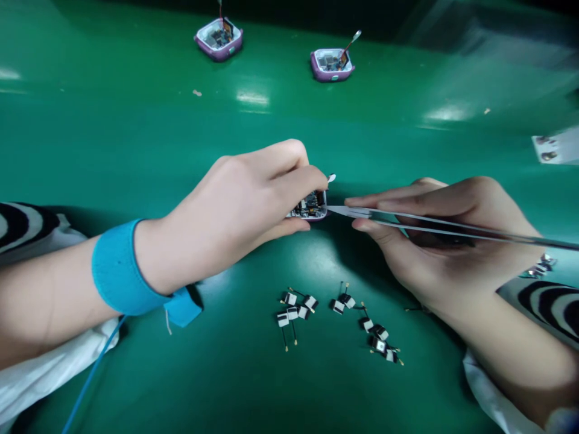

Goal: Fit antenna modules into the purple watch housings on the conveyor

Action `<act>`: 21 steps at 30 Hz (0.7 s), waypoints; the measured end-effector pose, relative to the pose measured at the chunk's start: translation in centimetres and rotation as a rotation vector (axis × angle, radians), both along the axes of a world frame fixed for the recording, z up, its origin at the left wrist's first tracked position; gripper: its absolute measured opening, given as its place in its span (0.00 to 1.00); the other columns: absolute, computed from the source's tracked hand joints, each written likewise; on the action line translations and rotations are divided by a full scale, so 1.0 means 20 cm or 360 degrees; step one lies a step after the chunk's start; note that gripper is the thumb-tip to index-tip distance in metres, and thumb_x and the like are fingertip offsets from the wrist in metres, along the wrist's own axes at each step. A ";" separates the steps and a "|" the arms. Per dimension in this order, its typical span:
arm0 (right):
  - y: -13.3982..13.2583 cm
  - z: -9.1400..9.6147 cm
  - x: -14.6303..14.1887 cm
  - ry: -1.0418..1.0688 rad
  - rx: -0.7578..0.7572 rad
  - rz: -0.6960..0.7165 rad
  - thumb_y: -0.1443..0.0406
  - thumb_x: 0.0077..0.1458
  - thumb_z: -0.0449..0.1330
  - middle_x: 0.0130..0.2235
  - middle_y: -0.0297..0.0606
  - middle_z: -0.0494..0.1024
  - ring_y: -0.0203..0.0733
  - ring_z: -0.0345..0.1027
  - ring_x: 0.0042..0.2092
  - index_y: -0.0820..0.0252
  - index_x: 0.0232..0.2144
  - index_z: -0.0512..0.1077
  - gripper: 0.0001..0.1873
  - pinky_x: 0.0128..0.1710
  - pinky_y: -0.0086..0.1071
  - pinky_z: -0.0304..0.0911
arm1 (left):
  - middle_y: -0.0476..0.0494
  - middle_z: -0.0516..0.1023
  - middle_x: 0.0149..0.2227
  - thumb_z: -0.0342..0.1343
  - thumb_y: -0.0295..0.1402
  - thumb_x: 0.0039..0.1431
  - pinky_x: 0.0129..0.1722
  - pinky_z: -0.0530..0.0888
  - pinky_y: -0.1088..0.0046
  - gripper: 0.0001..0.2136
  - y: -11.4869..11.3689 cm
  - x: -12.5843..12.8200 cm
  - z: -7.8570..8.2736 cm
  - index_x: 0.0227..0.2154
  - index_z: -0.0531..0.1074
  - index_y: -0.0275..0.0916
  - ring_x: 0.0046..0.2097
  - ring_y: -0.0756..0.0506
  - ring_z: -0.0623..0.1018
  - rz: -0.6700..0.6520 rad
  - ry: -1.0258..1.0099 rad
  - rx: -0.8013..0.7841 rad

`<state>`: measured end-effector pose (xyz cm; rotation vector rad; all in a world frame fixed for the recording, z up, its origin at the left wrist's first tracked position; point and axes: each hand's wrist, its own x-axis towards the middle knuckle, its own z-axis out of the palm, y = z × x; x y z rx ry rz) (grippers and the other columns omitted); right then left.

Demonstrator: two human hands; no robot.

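My left hand point(244, 199) is closed around a small opened device with a circuit board point(310, 206) in a white and purple case. Its fingers cover most of the case, and a white-tipped lead sticks up at the far corner. In my right hand point(434, 223) a pair of metal tweezers point(452, 226) is pinched between thumb and fingers. Their tips come together at the right edge of the case; whether they touch it or hold anything, I cannot tell. A blue wrist strap point(120, 268) with a cord circles my left wrist.
Several small black and white parts with thin leads point(293, 310) lie in loose groups on the green mat point(203, 380) below my hands. Two similar opened purple devices point(219, 53) stand farther back, wires upright. At the right edge is a whitish piece point(556, 146).
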<state>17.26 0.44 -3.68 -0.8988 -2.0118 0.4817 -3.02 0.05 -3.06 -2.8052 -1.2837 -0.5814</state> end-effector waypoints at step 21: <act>0.01 0.00 0.00 0.0019 -0.0034 0.0051 0.72 0.42 0.62 0.30 0.35 0.77 0.37 0.72 0.33 0.58 0.25 0.67 0.08 0.29 0.31 0.69 | 0.49 0.71 0.35 0.56 0.38 0.53 0.23 0.60 0.76 0.12 0.01 -0.01 0.00 0.40 0.67 0.42 0.32 0.50 0.71 -0.0016 -0.0073 -0.0059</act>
